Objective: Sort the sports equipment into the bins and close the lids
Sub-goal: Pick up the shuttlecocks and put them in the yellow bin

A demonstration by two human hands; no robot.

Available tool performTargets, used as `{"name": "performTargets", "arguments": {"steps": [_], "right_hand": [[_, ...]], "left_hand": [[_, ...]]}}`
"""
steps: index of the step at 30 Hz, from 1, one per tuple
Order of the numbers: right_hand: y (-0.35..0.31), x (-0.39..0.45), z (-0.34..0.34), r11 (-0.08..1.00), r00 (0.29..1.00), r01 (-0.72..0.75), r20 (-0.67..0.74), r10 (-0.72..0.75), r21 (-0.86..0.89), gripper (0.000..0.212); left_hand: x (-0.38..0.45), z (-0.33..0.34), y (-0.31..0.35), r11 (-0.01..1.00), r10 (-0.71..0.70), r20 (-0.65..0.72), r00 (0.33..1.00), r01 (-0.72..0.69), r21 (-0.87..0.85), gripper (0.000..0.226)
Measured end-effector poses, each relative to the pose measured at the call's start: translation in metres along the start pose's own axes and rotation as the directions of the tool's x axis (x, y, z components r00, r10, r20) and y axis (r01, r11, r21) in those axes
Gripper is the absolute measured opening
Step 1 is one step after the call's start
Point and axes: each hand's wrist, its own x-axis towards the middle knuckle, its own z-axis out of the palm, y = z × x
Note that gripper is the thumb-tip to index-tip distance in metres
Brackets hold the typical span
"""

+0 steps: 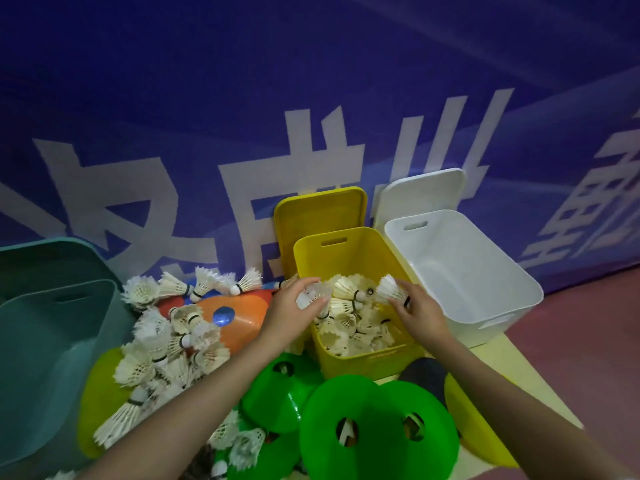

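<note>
Blue banner cloth with large white characters fills the far wall point(242, 98), and the sorting goes on below it on the floor, where a pale mat meets reddish flooring at the right. Three bins stand in a row with their tops open: a teal bin point(52, 341) at the left, a yellow bin point(374, 362) in the middle and a white bin point(485, 271) at the right. The yellow lid point(318, 216) and the white lid point(422, 192) lean against the wall behind their bins, presumably parked there so the openings stay free until sorting is done. The yellow bin already holds a good heap of shuttlecocks, so it looks to be their chosen home; the white bin appears empty. A loose pile of shuttlecocks point(162, 348) lies between the teal and yellow bins, spilling over an orange cone point(239, 323), and flat green cones point(363, 420) are strewn nearest the person. Both hands are over the yellow bin. The left hand point(294, 313) has its fingers curled round a shuttlecock point(313, 294) above the bin's left rim, and the right hand point(415, 306) pinches another shuttlecock point(389, 289) by its cork end, feathers pointing up and to the left. I would judge both are about to be dropped in, with much of the pile and all the cones not yet sorted.
</note>
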Motion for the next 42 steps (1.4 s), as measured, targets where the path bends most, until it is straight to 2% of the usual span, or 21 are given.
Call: {"name": "performTargets", "arguments": {"steps": [4,8,13,20,23,25,27,29,30,32,36,42], "right_hand": [[0.002,0.001,0.007,0.991,0.997,0.071,0.039,-0.067,-0.115,0.050],[0.006,0.004,0.008,0.984,0.997,0.062,0.065,-0.052,-0.166,0.052],[0.008,0.004,0.014,0.971,0.990,0.095,0.121,-0.070,-0.218,0.052],[0.010,0.006,0.012,0.958,0.973,0.152,0.206,-0.102,-0.242,0.051],[0.011,0.008,0.014,0.955,0.966,0.155,0.240,-0.093,-0.253,0.052],[0.010,0.011,0.012,0.950,0.957,0.163,0.278,-0.086,-0.268,0.052],[0.008,0.016,0.010,0.950,0.941,0.163,0.331,-0.068,-0.268,0.050],[0.007,0.025,0.011,0.958,0.918,0.146,0.396,-0.037,-0.248,0.048],[0.005,0.031,0.013,0.967,0.908,0.121,0.419,-0.017,-0.222,0.047],[0.001,0.045,0.023,0.988,0.901,0.037,0.432,0.032,-0.151,0.044],[-0.005,0.075,0.054,0.990,0.885,-0.106,0.445,0.136,-0.093,0.036],[0.011,0.082,0.079,0.938,0.810,0.065,0.567,0.149,-0.340,0.051]], "left_hand": [[0.035,0.033,-0.002,0.991,-0.070,0.071,0.995,0.061,0.123,0.047],[0.069,0.059,-0.011,0.958,-0.167,0.075,0.983,0.144,0.247,0.055],[0.118,0.071,-0.031,0.844,-0.302,0.067,0.951,0.235,0.482,0.064],[0.142,0.087,-0.065,0.754,-0.426,0.236,0.873,0.199,0.626,0.066],[0.144,0.092,-0.073,0.687,-0.412,0.212,0.886,0.149,0.711,0.067],[0.146,0.092,-0.063,0.719,-0.341,0.176,0.923,0.136,0.682,0.069],[0.144,0.085,-0.052,0.768,-0.182,0.126,0.975,0.061,0.637,0.065],[0.133,0.075,-0.043,0.787,-0.029,0.022,0.999,0.009,0.617,0.059],[0.125,0.070,-0.043,0.801,-0.007,-0.038,0.999,0.028,0.598,0.058],[0.105,0.062,-0.051,0.841,-0.072,-0.120,0.990,0.125,0.527,0.058],[0.077,0.057,-0.063,0.926,-0.312,-0.123,0.942,0.330,0.181,0.054],[0.076,0.064,-0.061,0.916,-0.350,-0.232,0.907,0.384,0.117,0.053]]}}
